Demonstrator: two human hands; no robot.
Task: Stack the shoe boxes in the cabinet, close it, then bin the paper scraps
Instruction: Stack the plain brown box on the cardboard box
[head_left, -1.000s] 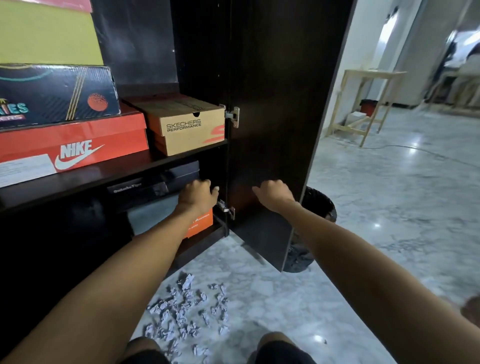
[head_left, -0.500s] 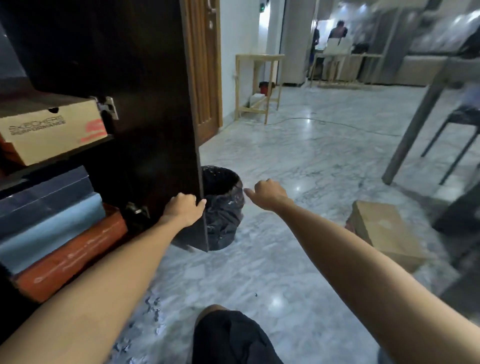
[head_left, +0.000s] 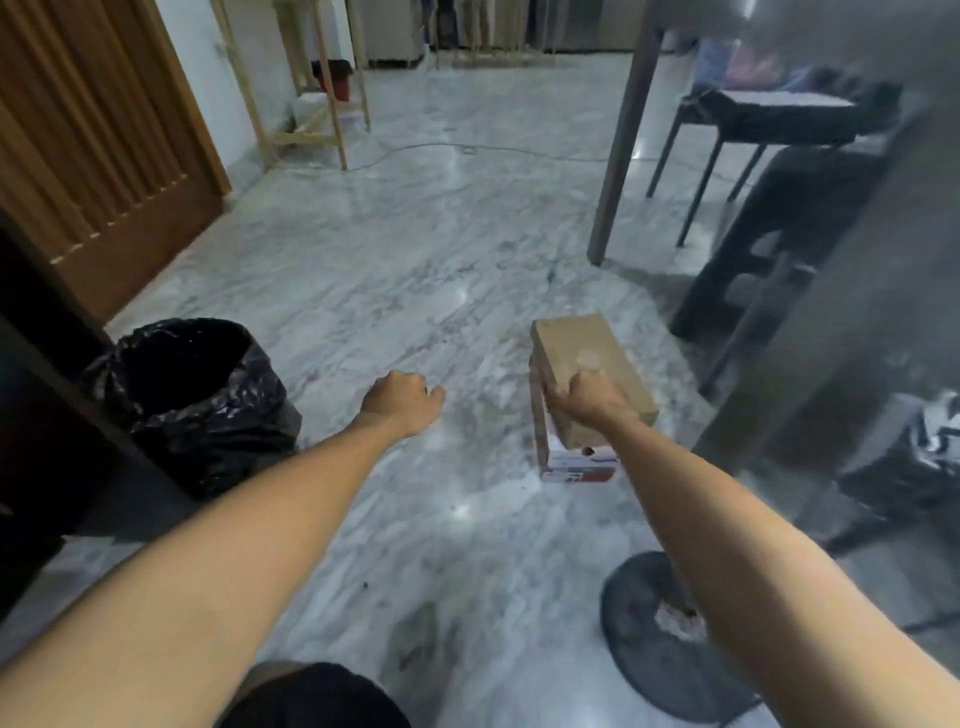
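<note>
A brown cardboard shoe box (head_left: 597, 345) with a white and red label on its near end stands on the marble floor, right of centre. My right hand (head_left: 587, 402) lies on its top, with fingers curled over the box's left upper edge. My left hand (head_left: 402, 402) hovers above the floor to the left of the box, loosely curled and holding nothing. A bin lined with a black bag (head_left: 208, 410) stands at the left, beside the dark cabinet (head_left: 36, 374). The cabinet's shelves and the paper scraps are out of view.
A wooden door (head_left: 104, 156) is at the far left. A grey table leg (head_left: 623, 156), a dark chair (head_left: 779, 119) and a black stool (head_left: 769, 249) stand to the right. A round dark base (head_left: 660, 670) lies near my right forearm. A cable (head_left: 467, 148) crosses the floor farther off.
My view has swung right, away from the cabinet shelves. My left hand has come off the cabinet door's edge. My right hand has reached the brown shoe box and closed on its edge.
</note>
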